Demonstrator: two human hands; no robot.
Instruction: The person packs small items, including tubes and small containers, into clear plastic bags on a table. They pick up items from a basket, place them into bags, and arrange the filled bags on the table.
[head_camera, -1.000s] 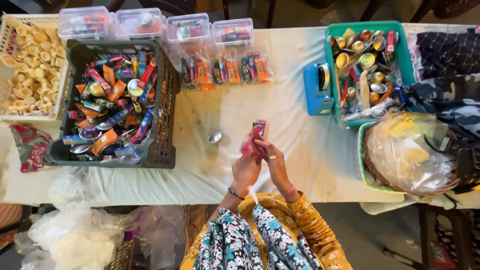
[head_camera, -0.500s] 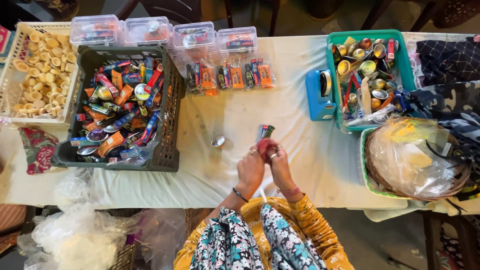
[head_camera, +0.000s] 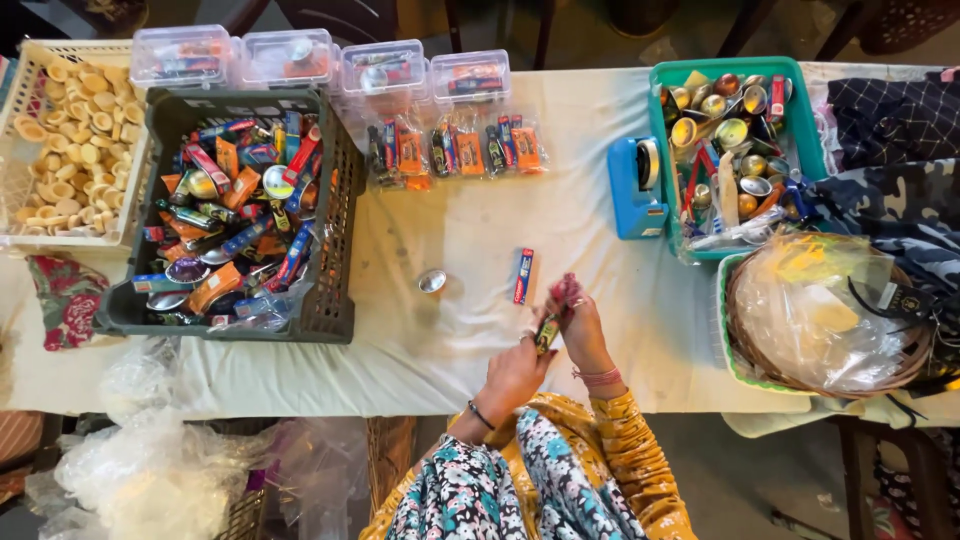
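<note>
1. While both hands work close together above the white cloth-covered table (head_camera: 480, 340), the left hand (head_camera: 518, 372) pinches a small dark oblong packet (head_camera: 547, 332) between fingertips and thumb, tilted up toward the other hand.
2. The right hand (head_camera: 582, 328) is closed round a small pinkish-red bundle (head_camera: 566, 290) at its fingertips — what it is cannot be told at this size — held right at the packet's upper end, apparently so the two can be brought together.
3. Just left of the hands, a red-and-blue packet (head_camera: 522, 276) lies flat on the cloth beside a small round metal cup (head_camera: 432, 281), both within easy reach.
4. A dark crate (head_camera: 335, 250) of mixed colourful packets and metal cups sits to the left — a stock kept at arm's length, it seems.
5. Clear-wrapped sets (head_camera: 455, 150) line the far edge in front of lidded clear boxes (head_camera: 325, 60).
6. To the right stand a blue tape dispenser (head_camera: 635, 190), a green tray (head_camera: 665, 150) of metal cups, and a plastic-covered basket (head_camera: 830, 310); a white basket (head_camera: 30, 60) of pale discs sits far left.
</note>
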